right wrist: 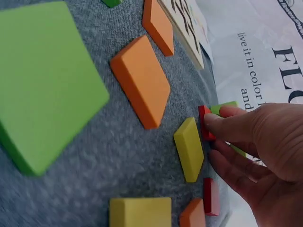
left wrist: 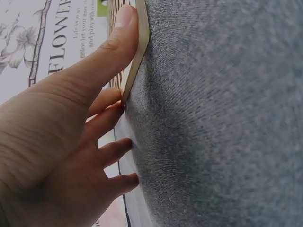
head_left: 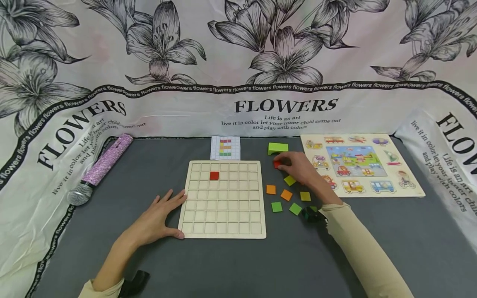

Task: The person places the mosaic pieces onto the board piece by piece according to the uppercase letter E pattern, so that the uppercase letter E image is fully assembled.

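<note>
My left hand (head_left: 158, 217) rests with spread fingers along the left edge of a pale wooden grid board (head_left: 223, 236); its thumb touches the front left corner, and the left wrist view shows that thumb (left wrist: 124, 28) against the board's rim. A red square tile (head_left: 214, 176) lies in a cell of the board's second row. Right of the board, my right hand (head_left: 298, 167) pinches another red tile (right wrist: 206, 125) between thumb and fingers. Near that hand lie yellow tiles (head_left: 305, 196), orange tiles (head_left: 271, 189) and green tiles (head_left: 277, 207). Another red tile (right wrist: 211, 196) shows in the right wrist view.
Behind the board lies a pattern card (head_left: 215, 149) with coloured squares. A green arched block (head_left: 278, 148) stands beyond my right hand. A vehicle puzzle board (head_left: 406, 165) is at the right, a glittery pink microphone (head_left: 108, 163) at the left.
</note>
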Tool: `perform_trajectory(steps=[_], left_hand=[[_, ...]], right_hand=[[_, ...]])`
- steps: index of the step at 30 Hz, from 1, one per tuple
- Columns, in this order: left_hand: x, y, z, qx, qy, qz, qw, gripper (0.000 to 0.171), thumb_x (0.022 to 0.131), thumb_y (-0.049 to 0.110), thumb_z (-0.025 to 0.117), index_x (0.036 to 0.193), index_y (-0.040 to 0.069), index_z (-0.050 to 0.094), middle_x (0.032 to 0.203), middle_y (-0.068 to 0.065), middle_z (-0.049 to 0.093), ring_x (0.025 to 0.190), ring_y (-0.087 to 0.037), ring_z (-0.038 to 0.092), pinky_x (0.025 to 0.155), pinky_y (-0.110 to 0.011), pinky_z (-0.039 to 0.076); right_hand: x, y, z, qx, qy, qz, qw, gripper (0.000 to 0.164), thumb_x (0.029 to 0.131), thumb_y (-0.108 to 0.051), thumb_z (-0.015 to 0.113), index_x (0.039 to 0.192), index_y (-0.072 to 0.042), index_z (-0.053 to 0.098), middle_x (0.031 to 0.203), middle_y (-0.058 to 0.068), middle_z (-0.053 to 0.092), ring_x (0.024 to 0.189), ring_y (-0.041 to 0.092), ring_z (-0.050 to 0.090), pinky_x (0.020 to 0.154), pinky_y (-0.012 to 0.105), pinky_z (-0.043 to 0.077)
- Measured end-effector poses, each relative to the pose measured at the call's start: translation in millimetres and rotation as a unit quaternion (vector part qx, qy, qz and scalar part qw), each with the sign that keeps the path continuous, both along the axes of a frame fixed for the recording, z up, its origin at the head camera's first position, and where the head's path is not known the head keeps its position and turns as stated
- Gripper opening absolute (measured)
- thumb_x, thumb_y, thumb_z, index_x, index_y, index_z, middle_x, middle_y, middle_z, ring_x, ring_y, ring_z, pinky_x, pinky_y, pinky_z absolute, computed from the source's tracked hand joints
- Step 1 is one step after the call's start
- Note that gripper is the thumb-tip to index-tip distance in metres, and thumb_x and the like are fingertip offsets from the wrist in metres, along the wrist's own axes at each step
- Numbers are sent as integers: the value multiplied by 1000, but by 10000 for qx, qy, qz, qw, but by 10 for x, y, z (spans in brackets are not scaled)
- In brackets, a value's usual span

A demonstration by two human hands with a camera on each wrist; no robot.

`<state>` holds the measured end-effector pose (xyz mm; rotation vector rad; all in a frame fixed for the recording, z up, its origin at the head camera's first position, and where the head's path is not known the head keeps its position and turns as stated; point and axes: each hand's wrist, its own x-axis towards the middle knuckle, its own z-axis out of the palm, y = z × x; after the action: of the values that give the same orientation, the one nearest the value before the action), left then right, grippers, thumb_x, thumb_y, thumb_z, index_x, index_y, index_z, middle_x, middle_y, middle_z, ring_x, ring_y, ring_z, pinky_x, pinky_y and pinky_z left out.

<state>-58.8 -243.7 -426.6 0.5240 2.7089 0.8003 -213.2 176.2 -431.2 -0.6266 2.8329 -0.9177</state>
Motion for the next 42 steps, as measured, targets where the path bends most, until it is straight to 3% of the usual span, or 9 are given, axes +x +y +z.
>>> perform_trajectory(steps=[11,16,20,33,42], left_hand=[[-11,6,-14,-97,-77,11,9999,108,64,41,87,152,8,36,161,-10,25,147,-41,14,113,-65,6],[-4,9,-15,-38,10,6,10000,107,64,41,88,152,8,37,160,-10,27,147,-42,15,113,-65,6],[-1,10,-22,6,1,16,10000,107,64,41,87,152,8,37,160,-10,28,147,-42,15,113,-65,6],[2,18,-15,51,-27,9,10000,107,64,39,87,152,6,36,159,-12,27,147,-43,14,113,-66,5],[-6,15,-33,143,-73,18,9999,106,65,39,87,152,7,36,160,-10,27,147,-43,12,113,-65,4]], right_hand=[[2,-69,46,199,69,-145,9997,26,89,-2,70,115,0,70,112,17,67,97,30,63,83,44,52],[6,-137,93,-210,171,-117,9996,22,88,1,69,110,0,71,103,14,70,92,28,66,82,42,53],[30,-286,130,-593,178,155,9980,22,89,1,69,110,0,71,102,14,70,94,28,67,85,42,54],[114,-987,102,-1132,-246,827,9898,19,89,-2,69,108,0,71,100,9,68,91,21,62,84,33,54],[156,-1334,127,-1199,-388,1244,9842,20,88,0,70,109,0,71,99,8,69,92,20,63,81,27,54]])
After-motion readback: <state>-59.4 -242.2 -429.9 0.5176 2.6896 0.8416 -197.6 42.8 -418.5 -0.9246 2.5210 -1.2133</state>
